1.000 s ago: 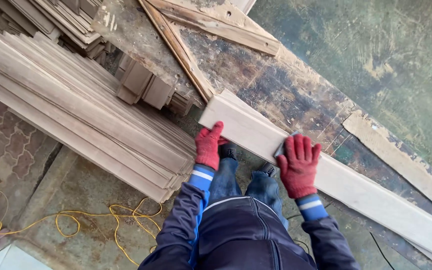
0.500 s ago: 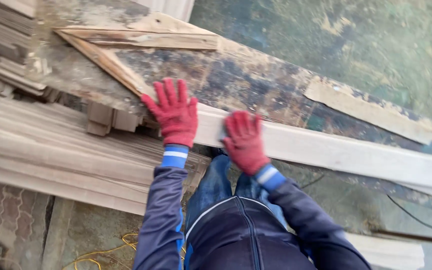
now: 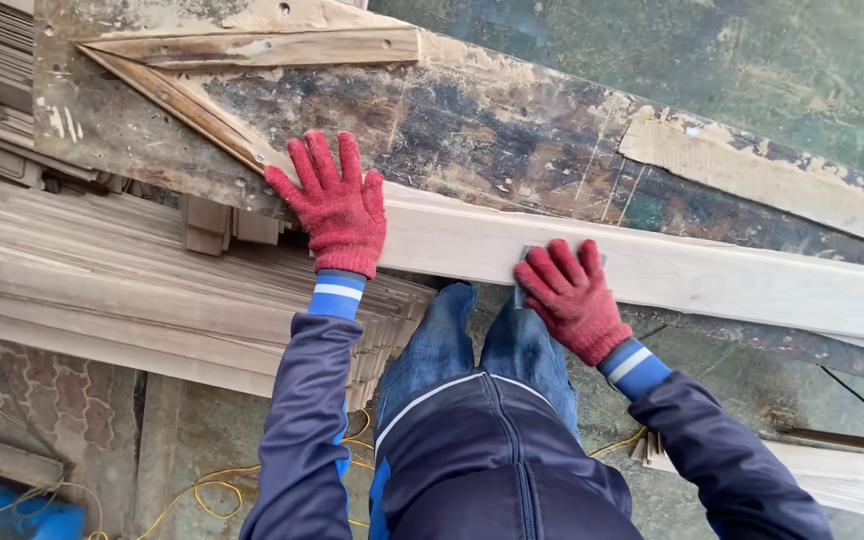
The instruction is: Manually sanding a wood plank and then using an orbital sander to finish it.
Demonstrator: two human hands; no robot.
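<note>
Both hands wear red knit gloves with blue-and-white cuffs. Left hand [image 3: 333, 208] lies flat with its fingers spread, pressing down on the left end of a long pale plank [image 3: 712, 275]; it grips nothing. Right hand [image 3: 570, 296] is curled over a small grey sanding block [image 3: 524, 262], which it holds against the plank's near edge, a little right of the left hand.

That plank runs along the near edge of a worn, dark-stained bench [image 3: 512, 135], from about its middle out past the right side of the view. On the bench's far left corner two weathered battens [image 3: 252, 48] meet in a V, and a ragged pale strip [image 3: 752, 170] lies toward its far right. Off the bench's left end rests a big stack of thin wooden slats [image 3: 112, 290]. Below, on the floor, trails a yellow cord [image 3: 202, 490], and a smaller bundle of slats [image 3: 832, 478] sits at the right.
</note>
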